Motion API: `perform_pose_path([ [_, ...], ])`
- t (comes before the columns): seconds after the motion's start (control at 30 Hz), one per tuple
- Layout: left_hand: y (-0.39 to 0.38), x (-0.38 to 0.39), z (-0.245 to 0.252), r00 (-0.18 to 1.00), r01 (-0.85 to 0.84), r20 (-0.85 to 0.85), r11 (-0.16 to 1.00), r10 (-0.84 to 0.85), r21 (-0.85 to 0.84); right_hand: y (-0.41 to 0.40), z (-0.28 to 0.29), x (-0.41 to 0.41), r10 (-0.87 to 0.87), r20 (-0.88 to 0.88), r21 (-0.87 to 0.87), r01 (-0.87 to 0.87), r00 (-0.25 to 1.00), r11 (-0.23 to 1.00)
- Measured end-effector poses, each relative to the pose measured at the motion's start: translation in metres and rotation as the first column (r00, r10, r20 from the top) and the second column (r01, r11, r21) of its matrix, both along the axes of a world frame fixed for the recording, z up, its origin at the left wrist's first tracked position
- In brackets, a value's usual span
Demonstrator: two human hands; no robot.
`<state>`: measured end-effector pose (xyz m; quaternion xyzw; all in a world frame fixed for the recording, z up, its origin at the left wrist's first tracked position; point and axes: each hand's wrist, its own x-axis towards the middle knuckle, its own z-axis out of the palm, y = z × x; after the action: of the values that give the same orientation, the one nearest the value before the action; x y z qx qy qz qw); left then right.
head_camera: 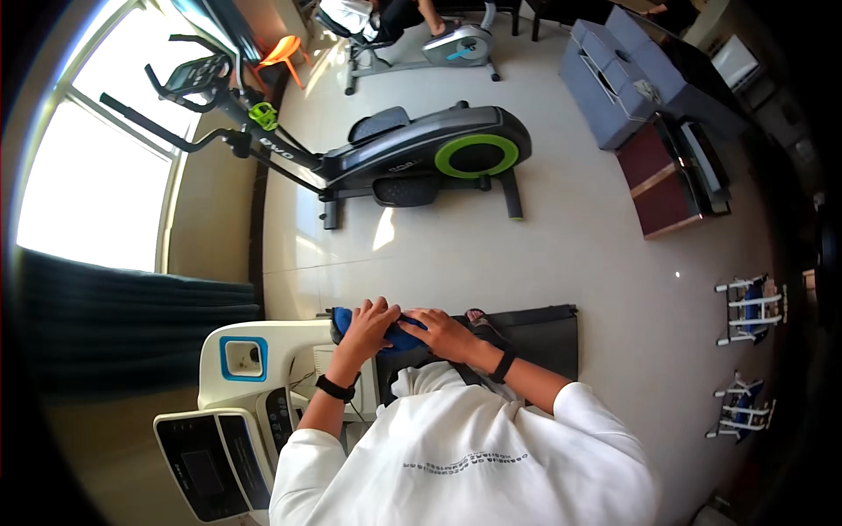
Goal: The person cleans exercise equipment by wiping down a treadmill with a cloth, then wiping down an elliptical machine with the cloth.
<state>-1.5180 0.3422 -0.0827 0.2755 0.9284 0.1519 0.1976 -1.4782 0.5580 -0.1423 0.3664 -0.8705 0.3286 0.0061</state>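
Observation:
Both of my hands are on a blue cloth, bunched at the end of the white side rail of a treadmill. My left hand lies over the cloth's left part with the fingers curled. My right hand pinches its right part, fingertips close to the left hand. Much of the cloth is hidden under the hands. A dark wristband is on each wrist. Beneath, the black treadmill deck stretches to the right, with a sandalled foot at its edge.
The treadmill console and blue-rimmed cup holder are at left. An elliptical trainer stands ahead; behind it a person sits on an exercise bike. An orange chair, grey upholstered furniture and white-framed stools stand around.

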Motion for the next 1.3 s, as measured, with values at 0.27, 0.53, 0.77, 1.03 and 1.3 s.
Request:
perform_pose_path([
  [0.27, 0.063, 0.005, -0.013, 0.994, 0.044, -0.099, 0.995, -0.035, 0.091, 0.036, 0.013, 0.018, -0.31, 0.172, 0.055, 0.305, 0.935, 0.951],
  [0.53, 0.027, 0.042, -0.025, 0.942, -0.305, -0.065, 0.922, 0.328, 0.237, 0.026, 0.012, -0.002, -0.224, 0.111, 0.176, 0.202, 0.968, 0.963],
  [0.77, -0.008, 0.063, -0.013, 0.799, -0.457, -0.354, 0.874, 0.486, 0.167, -0.041, 0.016, -0.029, 0.019, 0.04, 0.166, -0.025, 0.999, 0.986],
  [1.03, 0.047, 0.072, -0.03, 0.615, -0.763, -0.31, 0.647, 0.724, -0.003, -0.026, 0.004, -0.042, 0.224, 0.146, -0.004, -0.226, 0.964, 0.974],
  [1.3, 0.139, 0.082, -0.048, 0.621, -0.766, -0.281, 0.642, 0.732, -0.021, 0.072, -0.023, -0.06, 0.517, 0.345, -0.179, -0.486, 0.783, 0.856],
])
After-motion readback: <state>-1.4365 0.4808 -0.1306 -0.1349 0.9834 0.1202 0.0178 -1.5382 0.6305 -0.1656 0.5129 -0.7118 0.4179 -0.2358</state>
